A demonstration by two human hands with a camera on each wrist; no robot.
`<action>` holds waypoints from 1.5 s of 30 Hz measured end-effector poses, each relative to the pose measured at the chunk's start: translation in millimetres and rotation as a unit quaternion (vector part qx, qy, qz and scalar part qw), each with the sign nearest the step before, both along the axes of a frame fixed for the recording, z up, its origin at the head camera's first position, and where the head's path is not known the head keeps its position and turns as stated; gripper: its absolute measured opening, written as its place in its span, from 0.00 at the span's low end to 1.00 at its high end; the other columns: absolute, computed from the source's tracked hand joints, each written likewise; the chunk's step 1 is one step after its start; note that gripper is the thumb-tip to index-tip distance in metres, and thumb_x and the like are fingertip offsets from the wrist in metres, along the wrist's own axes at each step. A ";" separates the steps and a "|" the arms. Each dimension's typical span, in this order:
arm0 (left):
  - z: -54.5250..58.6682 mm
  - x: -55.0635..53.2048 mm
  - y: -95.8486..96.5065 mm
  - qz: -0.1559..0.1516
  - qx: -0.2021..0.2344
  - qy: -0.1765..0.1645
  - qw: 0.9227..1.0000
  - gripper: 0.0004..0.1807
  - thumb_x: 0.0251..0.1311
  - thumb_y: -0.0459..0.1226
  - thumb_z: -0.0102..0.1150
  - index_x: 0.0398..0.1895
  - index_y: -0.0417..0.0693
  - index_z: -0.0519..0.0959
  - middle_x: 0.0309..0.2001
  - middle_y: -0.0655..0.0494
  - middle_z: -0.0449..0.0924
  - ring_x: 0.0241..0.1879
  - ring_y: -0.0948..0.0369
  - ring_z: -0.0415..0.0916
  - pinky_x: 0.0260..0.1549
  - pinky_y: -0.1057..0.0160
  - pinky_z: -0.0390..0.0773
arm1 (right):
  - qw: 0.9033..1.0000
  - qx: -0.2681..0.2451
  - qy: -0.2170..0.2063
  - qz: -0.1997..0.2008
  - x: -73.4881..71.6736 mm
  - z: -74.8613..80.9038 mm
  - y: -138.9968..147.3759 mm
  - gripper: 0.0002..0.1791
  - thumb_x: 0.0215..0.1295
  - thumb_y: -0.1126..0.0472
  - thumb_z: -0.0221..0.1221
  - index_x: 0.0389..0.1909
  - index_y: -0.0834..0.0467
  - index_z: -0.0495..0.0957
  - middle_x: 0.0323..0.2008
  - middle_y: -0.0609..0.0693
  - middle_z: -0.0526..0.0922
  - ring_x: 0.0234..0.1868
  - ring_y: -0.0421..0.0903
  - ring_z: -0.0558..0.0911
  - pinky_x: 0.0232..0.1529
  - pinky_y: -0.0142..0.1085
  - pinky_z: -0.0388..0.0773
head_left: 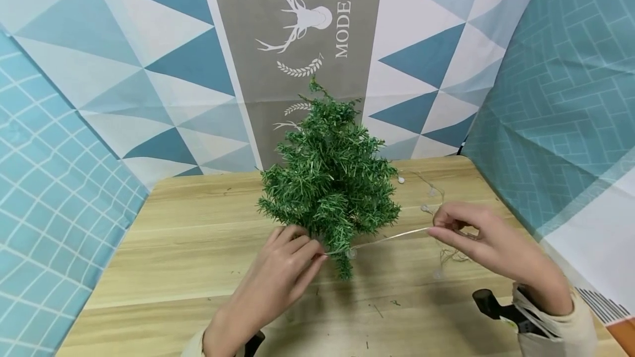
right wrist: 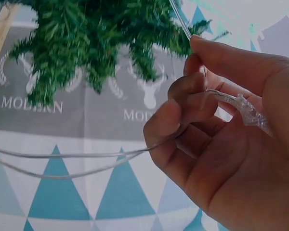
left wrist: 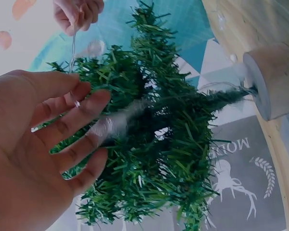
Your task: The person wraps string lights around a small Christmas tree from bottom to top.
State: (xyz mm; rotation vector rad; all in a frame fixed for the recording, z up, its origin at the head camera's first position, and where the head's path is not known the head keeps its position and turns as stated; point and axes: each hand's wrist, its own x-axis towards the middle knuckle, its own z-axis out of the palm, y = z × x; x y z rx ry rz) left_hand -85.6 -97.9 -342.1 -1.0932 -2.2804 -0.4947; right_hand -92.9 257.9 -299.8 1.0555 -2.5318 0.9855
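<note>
A small green artificial Christmas tree (head_left: pixel 327 180) stands upright on the table. Across its lower front runs a thin string-light wire (head_left: pixel 397 234), drawn straight between both hands. At the tree's lower left front, my left hand (head_left: pixel 283 263) pinches the wire between thumb and index finger, the other fingers spread beside the branches in the left wrist view. To the right of the tree, my right hand (head_left: pixel 488 236) pinches the wire's other end, with more wire and a clear bulb (right wrist: pixel 250 113) inside the curled fingers. Another clear bulb (head_left: pixel 351 253) hangs at the front branch.
Loose wire with several small bulbs (head_left: pixel 425 208) trails over the wooden table (head_left: pixel 198 247) on the right. A round pale base (left wrist: pixel 282 82) holds the trunk. Bits of green needle lie near the front. Patterned cloths (head_left: pixel 163 70) hang behind and at both sides.
</note>
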 end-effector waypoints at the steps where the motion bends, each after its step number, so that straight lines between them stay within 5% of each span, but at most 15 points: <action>1: -0.7 -1.2 -0.2 -0.005 0.001 0.005 1.000 0.07 0.68 0.42 0.58 0.33 0.54 0.83 0.34 0.63 0.84 0.41 0.61 0.75 0.41 0.62 0.72 | 1.000 -0.001 0.001 -0.005 -1.1 0.6 2.0 0.20 0.62 0.72 0.65 0.34 0.40 0.75 0.26 0.33 0.76 0.27 0.32 0.75 0.29 0.25 0.74; 5: -4.9 -6.8 -0.5 -0.010 0.004 0.024 1.000 0.03 0.63 0.39 0.62 0.35 0.52 0.83 0.35 0.62 0.84 0.40 0.61 0.76 0.41 0.61 0.73 | 1.000 0.007 0.003 -0.030 -4.7 1.5 10.6 0.19 0.62 0.71 0.65 0.33 0.39 0.77 0.25 0.33 0.76 0.25 0.32 0.75 0.27 0.26 0.72; 12: -15.9 -13.2 5.0 0.024 -0.003 0.040 0.999 0.06 0.58 0.34 0.65 0.38 0.47 0.83 0.38 0.55 0.85 0.42 0.56 0.80 0.51 0.54 0.77 | 0.995 0.039 -0.004 -0.095 -13.5 -3.9 21.3 0.15 0.64 0.64 0.66 0.30 0.38 0.78 0.21 0.32 0.75 0.20 0.33 0.72 0.23 0.27 0.70; 17: -23.7 -14.4 11.2 0.041 -0.017 0.056 0.997 0.05 0.56 0.33 0.67 0.36 0.47 0.83 0.37 0.55 0.85 0.41 0.56 0.79 0.48 0.55 0.77 | 0.989 0.031 -0.023 -0.140 -20.5 -8.2 27.4 0.12 0.64 0.60 0.67 0.26 0.39 0.79 0.17 0.36 0.74 0.17 0.36 0.68 0.20 0.29 0.66; 25: -22.5 -10.6 11.3 0.004 -0.030 0.009 1.000 0.04 0.58 0.36 0.66 0.37 0.51 0.84 0.37 0.59 0.84 0.41 0.59 0.77 0.48 0.56 0.74 | 0.990 0.034 -0.107 -0.089 -25.5 -12.3 45.8 0.10 0.65 0.61 0.66 0.28 0.42 0.79 0.20 0.39 0.78 0.19 0.37 0.72 0.21 0.31 0.70; 35: -29.3 -14.1 18.5 0.052 -0.001 0.044 0.998 0.06 0.67 0.36 0.54 0.35 0.46 0.79 0.32 0.56 0.84 0.39 0.55 0.76 0.44 0.54 0.74 | 0.968 -0.002 -0.060 -0.244 -37.5 -19.0 33.5 0.11 0.64 0.50 0.67 0.28 0.48 0.76 0.17 0.45 0.71 0.18 0.42 0.69 0.23 0.33 0.64; 45: -33.2 -19.2 20.5 0.082 0.033 0.060 0.994 0.06 0.70 0.36 0.52 0.34 0.47 0.76 0.24 0.58 0.77 0.32 0.55 0.71 0.34 0.59 0.64 | 0.964 0.028 -0.034 -0.260 -46.5 -26.7 41.4 0.12 0.60 0.50 0.70 0.34 0.49 0.78 0.21 0.47 0.69 0.21 0.41 0.67 0.24 0.34 0.62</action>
